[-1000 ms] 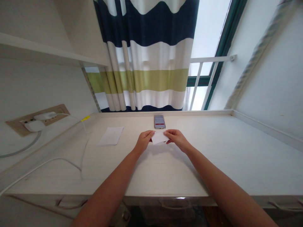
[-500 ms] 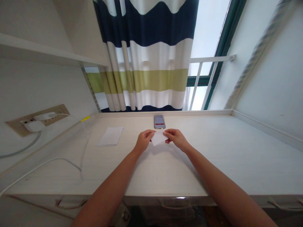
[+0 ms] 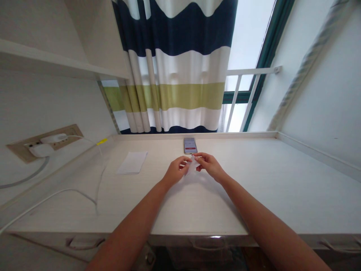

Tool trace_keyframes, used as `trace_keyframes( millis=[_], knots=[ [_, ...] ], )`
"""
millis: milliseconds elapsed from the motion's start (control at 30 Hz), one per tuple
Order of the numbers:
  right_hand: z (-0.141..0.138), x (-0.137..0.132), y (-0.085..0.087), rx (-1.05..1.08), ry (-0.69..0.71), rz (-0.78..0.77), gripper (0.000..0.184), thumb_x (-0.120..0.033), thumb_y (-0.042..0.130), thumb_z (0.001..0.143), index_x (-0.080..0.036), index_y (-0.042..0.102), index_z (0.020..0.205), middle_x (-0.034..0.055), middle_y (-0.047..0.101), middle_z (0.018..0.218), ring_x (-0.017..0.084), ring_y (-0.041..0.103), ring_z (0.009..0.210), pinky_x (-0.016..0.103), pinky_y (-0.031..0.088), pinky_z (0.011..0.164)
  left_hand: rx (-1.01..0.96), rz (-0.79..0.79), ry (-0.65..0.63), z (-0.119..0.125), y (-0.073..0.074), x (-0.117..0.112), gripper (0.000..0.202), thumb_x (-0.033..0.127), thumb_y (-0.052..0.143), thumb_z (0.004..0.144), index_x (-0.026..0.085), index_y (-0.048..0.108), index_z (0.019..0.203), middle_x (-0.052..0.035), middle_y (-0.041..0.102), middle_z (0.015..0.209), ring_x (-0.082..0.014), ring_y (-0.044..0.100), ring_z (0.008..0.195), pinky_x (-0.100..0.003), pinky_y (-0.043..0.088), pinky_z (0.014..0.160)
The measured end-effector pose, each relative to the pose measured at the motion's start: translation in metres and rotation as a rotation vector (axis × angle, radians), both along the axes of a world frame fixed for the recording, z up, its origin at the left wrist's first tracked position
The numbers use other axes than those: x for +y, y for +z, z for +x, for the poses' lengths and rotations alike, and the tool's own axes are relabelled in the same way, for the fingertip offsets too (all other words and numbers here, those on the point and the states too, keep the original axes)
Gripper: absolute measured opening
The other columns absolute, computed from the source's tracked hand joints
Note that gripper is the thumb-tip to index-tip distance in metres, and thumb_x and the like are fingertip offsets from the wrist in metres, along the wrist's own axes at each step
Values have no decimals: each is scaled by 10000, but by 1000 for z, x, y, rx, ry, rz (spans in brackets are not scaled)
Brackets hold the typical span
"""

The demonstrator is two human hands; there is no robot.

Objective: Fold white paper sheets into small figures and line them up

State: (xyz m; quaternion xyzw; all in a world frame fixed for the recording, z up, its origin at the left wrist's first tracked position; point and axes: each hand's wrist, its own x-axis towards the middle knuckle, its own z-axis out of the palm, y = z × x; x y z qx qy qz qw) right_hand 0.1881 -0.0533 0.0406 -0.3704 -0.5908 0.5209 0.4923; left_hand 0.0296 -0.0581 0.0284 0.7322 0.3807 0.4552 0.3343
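A smooth white desk [image 3: 254,192], a big striped curtain [image 3: 175,67] hanging behind, left hand [image 3: 176,171] and right hand [image 3: 211,166] pinching thin white paper [image 3: 193,166]

"What stands in the way of the left hand [image 3: 176,171] and the right hand [image 3: 210,166]?"

"A flat grey smartphone [image 3: 190,145] just ahead — and, further left, a thin white paper stack [image 3: 132,162] and a white cable [image 3: 70,192]."

"Where can they pass?"

"To the right, over the long cream desk top [image 3: 276,180], up to the white wall [image 3: 324,94]."

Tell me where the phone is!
Head view: the phone sits by the desk's far edge, past the left hand and right hand, right of the paper.
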Motion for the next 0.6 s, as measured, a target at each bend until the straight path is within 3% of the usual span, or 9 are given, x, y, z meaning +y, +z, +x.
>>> trace_keyframes(
  millis=[233,600],
  knots=[
    [-1,-8,7,14,55,-12,387,-409,588,646,-167,557,947,-13,578,599,86,529,498,253,448,534,-73,-102,-114,2,-4,1,230,337,520,711,155,506,850,-32,545,867,-128,550,761,-252,444,663],
    [1,-4,1,52,105,-24,366,-371,581,667,-177,570,977,6,586,703,89,539,575,258,462,576,-151,-213,-157,3,-4,1,292,361,579,652,162,476,839,-30,507,902,-133,554,756,-261,460,637]
  ],
)
